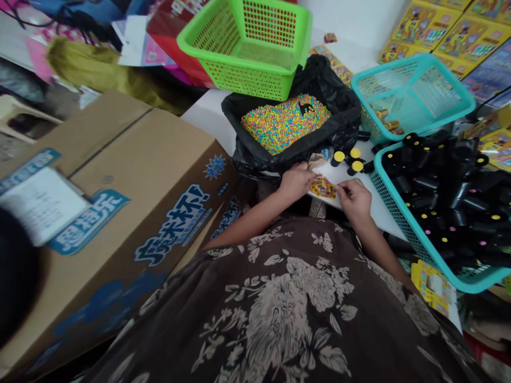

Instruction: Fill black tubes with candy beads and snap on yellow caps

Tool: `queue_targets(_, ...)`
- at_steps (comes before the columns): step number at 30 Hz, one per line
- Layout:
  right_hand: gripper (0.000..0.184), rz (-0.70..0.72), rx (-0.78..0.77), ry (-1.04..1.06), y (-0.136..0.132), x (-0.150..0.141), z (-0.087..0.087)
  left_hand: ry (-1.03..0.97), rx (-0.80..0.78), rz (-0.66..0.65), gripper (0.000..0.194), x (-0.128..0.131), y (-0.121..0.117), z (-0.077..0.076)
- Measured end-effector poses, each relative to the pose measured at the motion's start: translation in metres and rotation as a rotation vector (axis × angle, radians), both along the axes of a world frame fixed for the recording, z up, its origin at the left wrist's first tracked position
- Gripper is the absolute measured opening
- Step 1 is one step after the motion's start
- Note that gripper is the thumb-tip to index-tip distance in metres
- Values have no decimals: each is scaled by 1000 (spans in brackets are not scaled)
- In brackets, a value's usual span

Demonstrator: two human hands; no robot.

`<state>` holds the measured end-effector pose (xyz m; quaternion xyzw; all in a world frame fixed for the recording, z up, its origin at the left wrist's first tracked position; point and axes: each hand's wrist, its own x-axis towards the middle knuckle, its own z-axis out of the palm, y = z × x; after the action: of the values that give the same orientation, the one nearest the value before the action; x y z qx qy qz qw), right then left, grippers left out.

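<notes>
A small yellow printed wrapper (323, 188) is held flat at the front edge of the white table. My left hand (296, 182) is closed in a pinch at its left end. At its right edge, the fingertips of my right hand (355, 199) pinch the corner. Whether it is a label or a packet, I cannot tell. Just beyond it lie a crumpled pale scrap (317, 160) and several small black tubes with yellow ends (356, 167). A black plastic-lined container (239, 154) behind my left hand holds many small coloured balls (279, 125).
A teal basket heaped with black tubes (389, 205) stands at the right. Behind it is another teal basket (415, 80) with a few small pieces. A green basket (255, 74) rests on the black-lined container. A large cardboard box (159, 143) fills the left; yellow boxes (427, 26) are stacked at back right.
</notes>
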<state>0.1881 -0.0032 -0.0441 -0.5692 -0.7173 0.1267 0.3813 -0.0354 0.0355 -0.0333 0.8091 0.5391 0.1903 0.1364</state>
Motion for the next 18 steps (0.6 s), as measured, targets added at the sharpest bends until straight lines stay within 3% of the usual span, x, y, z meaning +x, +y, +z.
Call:
queue_targets(5,42,-28,-27,171,11,-13,12,-133,138,-67,30,4,-6,-3)
queue_targets(11,52,101,-444,634,21,-22,22,-281,163,-181,29,9,-13,1)
queue_targets(14,49,91,-470,785,21,-22,18,-538,61,-131,30,13,-12,-2)
queue_targets(18,47,46,-350,854,20,-23,12,-939,-319,-39,52,19,-11,-2)
